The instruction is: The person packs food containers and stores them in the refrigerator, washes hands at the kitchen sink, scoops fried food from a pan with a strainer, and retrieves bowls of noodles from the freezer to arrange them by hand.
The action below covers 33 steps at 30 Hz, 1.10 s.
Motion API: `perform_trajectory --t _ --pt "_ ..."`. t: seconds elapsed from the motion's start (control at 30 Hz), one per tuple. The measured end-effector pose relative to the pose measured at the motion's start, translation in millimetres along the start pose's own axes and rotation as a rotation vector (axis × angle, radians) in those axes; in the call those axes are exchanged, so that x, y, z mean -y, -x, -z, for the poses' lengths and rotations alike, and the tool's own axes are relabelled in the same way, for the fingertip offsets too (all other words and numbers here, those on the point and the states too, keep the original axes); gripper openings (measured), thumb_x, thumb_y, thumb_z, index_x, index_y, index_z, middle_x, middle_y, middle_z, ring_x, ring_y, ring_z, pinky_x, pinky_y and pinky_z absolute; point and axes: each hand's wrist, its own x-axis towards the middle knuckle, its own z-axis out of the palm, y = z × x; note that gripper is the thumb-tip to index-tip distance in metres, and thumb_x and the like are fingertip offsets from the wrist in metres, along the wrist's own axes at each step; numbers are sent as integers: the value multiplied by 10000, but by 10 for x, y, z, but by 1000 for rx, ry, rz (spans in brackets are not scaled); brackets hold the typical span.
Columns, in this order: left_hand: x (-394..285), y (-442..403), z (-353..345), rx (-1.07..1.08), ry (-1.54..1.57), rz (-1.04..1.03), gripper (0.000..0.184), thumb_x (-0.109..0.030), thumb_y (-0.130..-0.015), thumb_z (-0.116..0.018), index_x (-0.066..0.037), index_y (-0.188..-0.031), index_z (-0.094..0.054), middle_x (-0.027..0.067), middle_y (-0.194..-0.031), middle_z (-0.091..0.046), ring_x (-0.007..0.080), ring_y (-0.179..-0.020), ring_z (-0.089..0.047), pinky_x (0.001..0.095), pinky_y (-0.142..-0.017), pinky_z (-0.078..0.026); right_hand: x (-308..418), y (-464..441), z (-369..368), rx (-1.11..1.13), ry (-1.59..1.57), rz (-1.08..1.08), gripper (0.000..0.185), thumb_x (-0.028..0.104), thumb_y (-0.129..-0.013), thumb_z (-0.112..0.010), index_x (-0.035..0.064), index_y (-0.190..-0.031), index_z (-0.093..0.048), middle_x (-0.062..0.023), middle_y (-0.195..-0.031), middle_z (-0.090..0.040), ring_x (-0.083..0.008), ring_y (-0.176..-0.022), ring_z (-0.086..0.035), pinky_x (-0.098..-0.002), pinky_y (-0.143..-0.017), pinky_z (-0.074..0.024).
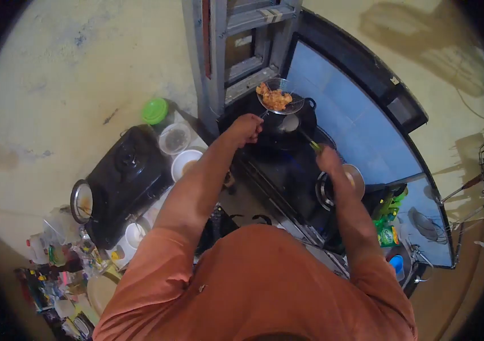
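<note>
**Fried pieces [276,100] loaded up in the wire skimmer [297,103]!**

And here we are at the stove, 2 hands busy at 1 black wok [305,126]! The left hand [247,128] reaches far forward, fingers clenched around the skimmer's handle, and look at that basket: a heap of orange-brown, crisp-looking pieces, sitting over the wok's far side. Does the mesh touch the rim? Can't tell from here!

Across to the right hand [328,160], fingers wrapped around the green grip of a spatula [315,146], its round, pale head angled in over the wok, just below the basket in this view. Under the right forearm, there's a shiny metal pot [355,181], partly hidden.

Over on the left, a crowded tabletop [197,140]: green-lidded tub [155,111] at the back, clear plastic container [175,139] just beside it, white bowl [185,163] next in line, partly covered by the left forearm! Low on the right, a green packet [388,236] stands near the blue tiled wall [355,108].
</note>
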Motion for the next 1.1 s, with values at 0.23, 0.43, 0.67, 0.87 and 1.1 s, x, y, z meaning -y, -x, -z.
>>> perform_trajectory --t 0.23,0.43,0.67,0.87,1.1 --pt "59 -39 83 4 32 3 111 -185 -900 -512 -84 -945 -500 19 -637 -470 119 -432 -379 295 -411 -368 -91 97 -173 -21 -36 42 299 215 -850 -522 24 -1075 -569 -260 -979 -604 -425 -937 -573 -476 -829 -461" --pt "110 -35 168 -19 22 -13 100 -182 -901 -517 -87 -923 -492 17 -629 -474 118 -437 -385 291 -416 -369 -78 156 -220 -29 -170 39 331 209 -827 -569 68 -1127 -578 -230 -1030 -605 -397 -986 -568 -439 -858 -453" --pt "144 -22 229 -36 -4 -21 104 -176 -890 -511 -87 -944 -499 30 -658 -486 124 -488 -420 302 -442 -416 -209 193 -361 17 -287 49 303 215 -840 -578 53 -1096 -597 -178 -937 -641 -325 -880 -617 -377 -770 -480" --pt "278 -135 308 -37 16 11 114 -183 -903 -487 -86 -959 -502 33 -659 -487 123 -473 -411 288 -436 -402 -238 204 -301 244 -738 -226 287 203 -865 -558 42 -1100 -592 -14 -699 -549 -85 -511 -459 -237 -427 -355" --pt "406 -131 348 -43 45 -26 110 -168 -899 -480 -85 -964 -513 36 -668 -493 126 -448 -410 285 -438 -402 -299 350 -20 212 -803 -269 247 203 -883 -547 34 -1043 -628 22 -660 -521 -79 -573 -447 -238 -528 -361"
